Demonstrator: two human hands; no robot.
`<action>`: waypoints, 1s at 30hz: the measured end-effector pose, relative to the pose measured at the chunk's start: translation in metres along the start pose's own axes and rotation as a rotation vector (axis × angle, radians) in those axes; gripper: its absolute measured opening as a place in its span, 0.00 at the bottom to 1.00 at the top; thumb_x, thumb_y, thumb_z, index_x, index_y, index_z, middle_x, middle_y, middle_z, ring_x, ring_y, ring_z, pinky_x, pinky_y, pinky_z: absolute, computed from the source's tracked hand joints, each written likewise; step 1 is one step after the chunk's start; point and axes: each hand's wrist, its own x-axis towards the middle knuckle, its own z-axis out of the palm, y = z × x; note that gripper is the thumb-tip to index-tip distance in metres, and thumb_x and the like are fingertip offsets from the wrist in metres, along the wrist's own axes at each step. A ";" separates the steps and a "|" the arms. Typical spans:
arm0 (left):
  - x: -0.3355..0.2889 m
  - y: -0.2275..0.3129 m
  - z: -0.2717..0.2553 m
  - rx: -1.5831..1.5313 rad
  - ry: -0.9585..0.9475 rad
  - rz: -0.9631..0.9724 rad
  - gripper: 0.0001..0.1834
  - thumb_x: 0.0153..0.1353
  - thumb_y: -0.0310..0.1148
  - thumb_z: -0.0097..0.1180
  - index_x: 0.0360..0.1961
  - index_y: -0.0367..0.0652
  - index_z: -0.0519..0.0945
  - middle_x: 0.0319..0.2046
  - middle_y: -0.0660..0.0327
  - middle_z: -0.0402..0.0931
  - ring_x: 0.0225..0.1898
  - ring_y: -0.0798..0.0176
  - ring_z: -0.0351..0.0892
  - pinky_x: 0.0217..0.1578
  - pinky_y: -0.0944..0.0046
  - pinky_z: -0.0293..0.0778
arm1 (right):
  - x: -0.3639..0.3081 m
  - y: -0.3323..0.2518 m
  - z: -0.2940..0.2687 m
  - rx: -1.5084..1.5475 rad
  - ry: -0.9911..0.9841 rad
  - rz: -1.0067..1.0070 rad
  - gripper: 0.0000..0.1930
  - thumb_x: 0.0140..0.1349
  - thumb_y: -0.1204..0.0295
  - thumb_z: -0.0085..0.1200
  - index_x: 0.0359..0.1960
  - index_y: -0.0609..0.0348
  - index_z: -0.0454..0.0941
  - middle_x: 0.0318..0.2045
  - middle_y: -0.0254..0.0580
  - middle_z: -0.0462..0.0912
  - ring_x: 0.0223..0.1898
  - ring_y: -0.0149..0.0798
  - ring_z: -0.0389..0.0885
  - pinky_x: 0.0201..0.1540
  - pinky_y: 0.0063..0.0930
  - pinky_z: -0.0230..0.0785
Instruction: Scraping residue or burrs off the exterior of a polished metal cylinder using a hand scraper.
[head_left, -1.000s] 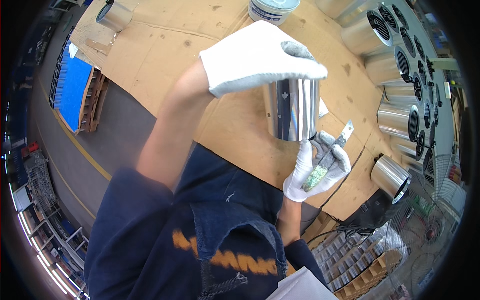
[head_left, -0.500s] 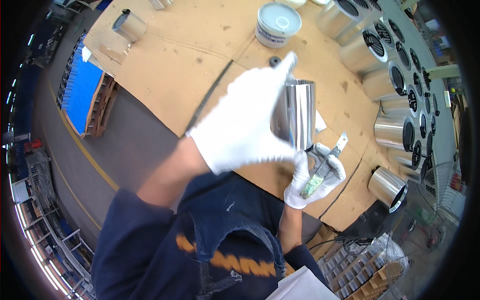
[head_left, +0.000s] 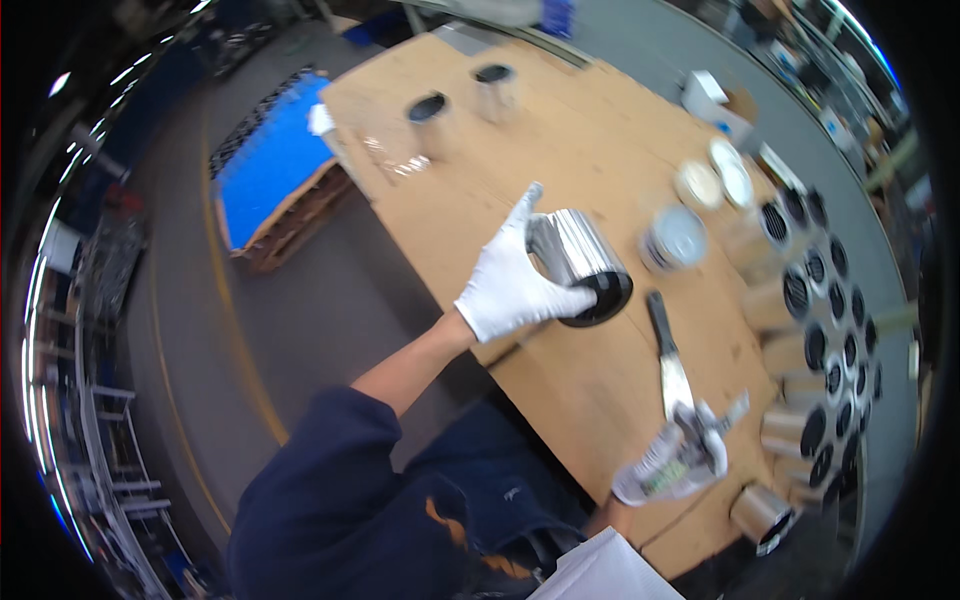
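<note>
My left hand (head_left: 520, 285), in a white glove, grips a shiny metal cylinder (head_left: 575, 245) over the table. The cylinder is tilted, its black-rimmed end (head_left: 603, 297) toward me, with my thumb at that end. In my gloved right hand (head_left: 680, 465), fingers curled, is a narrow metal strip (head_left: 738, 408) with greenish smears; its middle is hidden by the fingers. A putty knife (head_left: 660, 325) with a black handle lies on the table, its blade end reaching my right fingertips. I cannot tell whether they touch it.
Brown cardboard covers the table (head_left: 460, 200). A grey-lidded tub (head_left: 675, 238) and pale round lids (head_left: 730, 172) stand beyond. Many similar cylinders (head_left: 790, 300) line the right side; one lies apart (head_left: 762, 515). Two more (head_left: 430, 125) stand far left. A blue-topped pallet (head_left: 275, 165) is left.
My left hand has carried the cylinder leftward, away from my right hand, and tilted it from upright. The putty knife, mostly hidden before, now shows. The whole view has shifted.
</note>
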 end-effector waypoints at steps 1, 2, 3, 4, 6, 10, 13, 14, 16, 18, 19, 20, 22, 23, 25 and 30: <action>0.013 0.001 -0.022 -0.061 0.052 -0.069 0.66 0.32 0.38 0.76 0.67 0.31 0.44 0.56 0.47 0.66 0.57 0.55 0.67 0.60 0.58 0.61 | -0.001 0.013 -0.008 -0.036 0.011 -0.022 0.20 0.58 0.75 0.58 0.47 0.60 0.61 0.44 0.58 0.73 0.38 0.43 0.77 0.42 0.31 0.72; 0.022 -0.004 -0.050 -0.104 0.148 -0.089 0.64 0.34 0.36 0.76 0.67 0.31 0.45 0.55 0.47 0.67 0.57 0.55 0.68 0.59 0.59 0.63 | -0.006 0.045 -0.034 0.105 0.052 0.104 0.18 0.59 0.78 0.55 0.47 0.62 0.61 0.44 0.59 0.73 0.38 0.44 0.77 0.42 0.31 0.72; 0.028 -0.013 -0.077 -0.149 0.232 -0.106 0.63 0.36 0.35 0.75 0.67 0.31 0.45 0.55 0.47 0.67 0.56 0.56 0.69 0.58 0.59 0.64 | -0.011 0.075 -0.051 0.236 0.093 0.236 0.17 0.60 0.80 0.53 0.48 0.63 0.61 0.44 0.61 0.73 0.38 0.44 0.77 0.41 0.32 0.73; 0.038 -0.020 -0.101 -0.233 0.326 -0.093 0.60 0.38 0.34 0.75 0.66 0.27 0.46 0.52 0.48 0.70 0.52 0.58 0.72 0.55 0.61 0.67 | -0.011 0.064 -0.040 0.090 0.078 0.110 0.16 0.60 0.82 0.51 0.47 0.64 0.61 0.45 0.61 0.73 0.39 0.44 0.77 0.42 0.32 0.74; 0.051 -0.043 -0.160 -0.419 0.495 -0.077 0.52 0.44 0.32 0.72 0.62 0.22 0.51 0.47 0.51 0.75 0.45 0.61 0.77 0.50 0.64 0.71 | -0.006 0.047 -0.018 -0.035 0.054 -0.012 0.14 0.61 0.84 0.49 0.47 0.65 0.62 0.45 0.62 0.73 0.40 0.44 0.76 0.43 0.33 0.74; 0.105 -0.085 -0.264 -0.219 0.897 -0.178 0.40 0.43 0.34 0.72 0.56 0.29 0.66 0.45 0.55 0.76 0.44 0.64 0.76 0.48 0.64 0.70 | 0.000 0.050 0.004 -0.062 0.174 -0.064 0.06 0.65 0.75 0.47 0.38 0.65 0.72 0.43 0.58 0.75 0.36 0.43 0.77 0.38 0.32 0.74; 0.166 -0.102 -0.292 -0.257 0.793 -0.264 0.34 0.43 0.33 0.72 0.53 0.37 0.73 0.45 0.63 0.77 0.41 0.64 0.76 0.43 0.66 0.71 | -0.004 0.051 -0.008 -0.158 0.252 -0.096 0.11 0.67 0.71 0.46 0.34 0.66 0.77 0.41 0.56 0.77 0.35 0.43 0.77 0.35 0.32 0.73; 0.188 -0.124 -0.307 -0.246 0.775 -0.144 0.32 0.43 0.33 0.72 0.51 0.39 0.74 0.45 0.64 0.77 0.41 0.65 0.76 0.42 0.64 0.71 | -0.006 0.053 -0.015 -0.292 0.225 -0.038 0.09 0.64 0.72 0.50 0.37 0.68 0.74 0.43 0.56 0.76 0.35 0.43 0.76 0.36 0.31 0.73; 0.233 -0.164 -0.324 -0.315 0.733 -0.065 0.32 0.42 0.36 0.72 0.51 0.41 0.75 0.45 0.63 0.76 0.42 0.64 0.75 0.42 0.61 0.72 | -0.005 0.057 -0.019 -0.446 0.218 0.024 0.11 0.62 0.74 0.54 0.41 0.71 0.71 0.44 0.56 0.75 0.36 0.42 0.75 0.37 0.30 0.72; 0.264 -0.185 -0.335 -0.445 0.658 -0.364 0.39 0.40 0.44 0.73 0.56 0.45 0.73 0.49 0.60 0.75 0.45 0.63 0.74 0.44 0.58 0.71 | -0.003 0.058 -0.019 -0.378 0.140 0.007 0.13 0.61 0.85 0.48 0.45 0.67 0.62 0.45 0.61 0.73 0.40 0.44 0.76 0.46 0.35 0.75; 0.280 -0.183 -0.306 -0.371 0.652 -0.463 0.38 0.44 0.47 0.69 0.57 0.44 0.72 0.52 0.56 0.72 0.48 0.59 0.73 0.47 0.57 0.71 | -0.004 0.056 -0.023 -0.445 0.179 -0.001 0.13 0.61 0.85 0.48 0.45 0.67 0.62 0.45 0.61 0.73 0.40 0.44 0.76 0.46 0.35 0.75; 0.290 -0.182 -0.274 -0.411 0.521 -0.496 0.37 0.47 0.47 0.67 0.57 0.43 0.71 0.53 0.55 0.71 0.48 0.56 0.73 0.47 0.56 0.71 | -0.006 0.054 -0.026 -0.469 0.194 0.007 0.13 0.61 0.85 0.48 0.46 0.68 0.62 0.45 0.61 0.73 0.40 0.44 0.76 0.47 0.36 0.74; 0.267 -0.145 -0.232 -0.374 0.395 -0.576 0.34 0.52 0.49 0.61 0.57 0.42 0.69 0.54 0.52 0.70 0.50 0.52 0.73 0.48 0.53 0.71 | -0.012 0.060 -0.040 -0.168 0.286 0.148 0.12 0.60 0.85 0.48 0.45 0.69 0.65 0.45 0.61 0.73 0.41 0.45 0.76 0.49 0.39 0.74; 0.268 -0.125 -0.209 -0.301 0.346 -0.608 0.33 0.55 0.49 0.58 0.58 0.42 0.68 0.54 0.50 0.70 0.51 0.50 0.72 0.48 0.52 0.71 | -0.022 0.066 -0.064 0.136 0.403 0.240 0.11 0.59 0.85 0.47 0.44 0.69 0.66 0.45 0.61 0.74 0.41 0.46 0.76 0.50 0.41 0.74; 0.318 -0.188 -0.242 -0.377 0.052 -0.965 0.32 0.56 0.49 0.56 0.58 0.46 0.65 0.54 0.47 0.70 0.52 0.50 0.73 0.47 0.50 0.72 | -0.020 0.078 -0.047 0.567 0.279 0.234 0.07 0.59 0.82 0.44 0.39 0.68 0.72 0.43 0.60 0.76 0.45 0.53 0.76 0.52 0.52 0.72; 0.285 -0.251 -0.377 0.389 0.221 -0.826 0.40 0.48 0.59 0.60 0.46 0.28 0.74 0.41 0.51 0.76 0.41 0.57 0.74 0.44 0.56 0.73 | -0.012 0.060 -0.028 -0.063 0.263 0.174 0.19 0.48 0.91 0.56 0.41 0.62 0.69 0.42 0.51 0.76 0.44 0.40 0.78 0.45 0.30 0.75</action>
